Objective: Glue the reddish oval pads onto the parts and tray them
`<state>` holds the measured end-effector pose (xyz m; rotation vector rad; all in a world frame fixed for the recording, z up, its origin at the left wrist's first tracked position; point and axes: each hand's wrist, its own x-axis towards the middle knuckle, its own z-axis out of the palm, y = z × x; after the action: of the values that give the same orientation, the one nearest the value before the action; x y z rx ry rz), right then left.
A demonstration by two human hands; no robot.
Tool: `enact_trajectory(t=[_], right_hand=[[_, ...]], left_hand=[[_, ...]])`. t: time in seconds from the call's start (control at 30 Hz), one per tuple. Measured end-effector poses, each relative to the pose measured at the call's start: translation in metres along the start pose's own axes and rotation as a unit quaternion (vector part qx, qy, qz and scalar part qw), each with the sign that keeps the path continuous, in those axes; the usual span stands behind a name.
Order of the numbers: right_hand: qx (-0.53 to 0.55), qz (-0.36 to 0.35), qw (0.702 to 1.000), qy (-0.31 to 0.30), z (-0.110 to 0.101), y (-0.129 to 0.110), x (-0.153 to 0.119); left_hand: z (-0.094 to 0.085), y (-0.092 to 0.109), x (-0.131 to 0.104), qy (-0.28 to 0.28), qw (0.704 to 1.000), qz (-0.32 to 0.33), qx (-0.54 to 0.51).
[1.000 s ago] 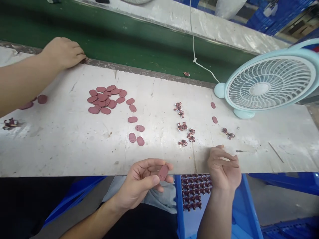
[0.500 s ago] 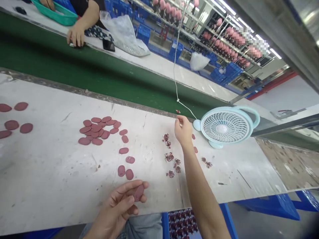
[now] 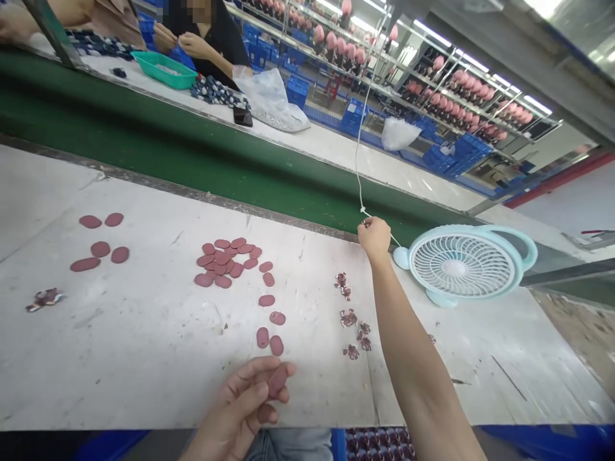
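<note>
While left hand [image 3: 244, 398] pinches slanted oval disc [image 3: 277, 381] by bench's near edge [image 3: 144, 410], right hand [image 3: 376, 237] curls at far edge, hold unclear.

Across the green conveyor belt [image 3: 192, 173], I see metal racks [image 3: 394, 93] bearing pink items [image 3: 331, 41], stacked blue crates [image 3: 439, 155], lit fluorescent tubes [image 3: 432, 33] and, rightward, a white panel [image 3: 562, 198] edged in red.
</note>
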<state>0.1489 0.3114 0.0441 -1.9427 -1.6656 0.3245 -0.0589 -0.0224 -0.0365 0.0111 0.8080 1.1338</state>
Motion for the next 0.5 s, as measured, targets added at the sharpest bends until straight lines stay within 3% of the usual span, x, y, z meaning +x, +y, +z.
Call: enact_trajectory(t=[0.07,0.17,0.23,0.3,0.4,0.5], right_hand=[[0.063,-0.028,0.998,-0.008,-0.006,-0.011,-0.043],[0.183,-0.073,0.979,-0.052,-0.025,-0.016,-0.136],[0.335,-0.07,0.932,-0.117,-0.041,-0.01,-0.201],[0.396,-0.024,0.9,-0.183,-0.054,0.001,-0.255],[0.446,0.034,0.861,-0.24,-0.061,0.019,-0.306],[0.47,0.077,0.846,-0.238,-0.057,0.03,-0.33]], left_hand=[[0.0,0.0,0.001,-0.012,1.0,0.008,-0.002],[-0.001,-0.001,0.001,-0.034,0.999,0.017,0.007],[-0.002,-0.003,-0.002,-0.046,0.999,0.024,0.015],[-0.002,-0.005,-0.005,-0.055,0.998,0.027,0.022],[0.001,-0.013,-0.01,-0.061,0.997,0.027,0.04],[0.005,-0.024,-0.013,-0.069,0.994,0.04,0.07]])
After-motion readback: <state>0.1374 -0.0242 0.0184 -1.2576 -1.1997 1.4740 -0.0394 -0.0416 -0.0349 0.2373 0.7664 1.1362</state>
